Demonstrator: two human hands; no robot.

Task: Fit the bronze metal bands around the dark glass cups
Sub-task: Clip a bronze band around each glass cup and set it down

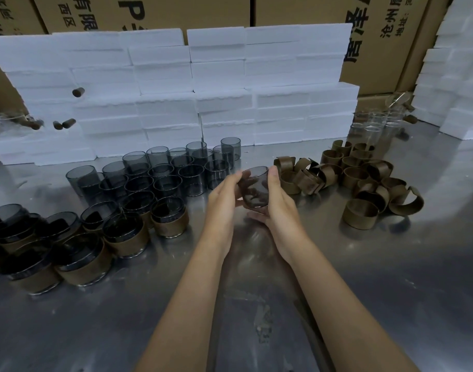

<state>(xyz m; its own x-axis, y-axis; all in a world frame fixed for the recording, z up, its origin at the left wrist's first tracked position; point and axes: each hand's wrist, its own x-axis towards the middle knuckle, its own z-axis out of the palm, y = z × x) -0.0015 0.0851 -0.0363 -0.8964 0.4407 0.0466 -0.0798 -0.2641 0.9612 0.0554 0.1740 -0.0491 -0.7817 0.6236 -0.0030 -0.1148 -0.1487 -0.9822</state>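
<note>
Two bare hands meet over the middle of your steel counter, and everything else spreads out around them. Behind it all stand brown cardboard cartons printed with large black Chinese characters, cut off by the frame; on the right one you can make out "沧州" and "地址", on the left "有限" and a big "P". In front of the cartons rises a wall of white foam blocks, with more stacked at the far right.

On the counter to your left, a cluster of bare dark glass cups stands upright, and nearer you a group of banded cups already wear bronze wraps around their lower halves. To your right lies a loose heap of bronze bands, some closed rings, some sprung open.

Between your hands you hold one dark glass cup, tilted, its mouth facing away from you, lifted clear of the counter. Your left hand curls its fingers against the cup's left side. Your right hand presses its thumb along the right side, with the other fingers cupped under the base. Both sets of fingers are closed around the cup. It looks brownish through the glass, but the blur stops you telling whether a band sits on it.
</note>
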